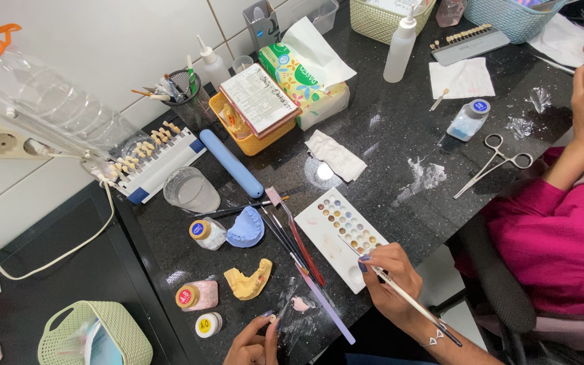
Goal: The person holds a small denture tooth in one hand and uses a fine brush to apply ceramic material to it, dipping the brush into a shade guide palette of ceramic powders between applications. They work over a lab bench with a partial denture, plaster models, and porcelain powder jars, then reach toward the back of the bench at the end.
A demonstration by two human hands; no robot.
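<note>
At bottom edge, left hand [255, 343] pinches something unidentifiably small.

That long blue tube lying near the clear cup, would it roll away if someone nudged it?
Probably. The blue tube looks round, smooth and rigid, lying flat on the glossy black counter, so a sideways nudge could roll it. The clear cup and yellow basket beside it would likely stop it soon.

Right hand [388, 276] dips brush [410, 301] at palette [336, 236].
</note>
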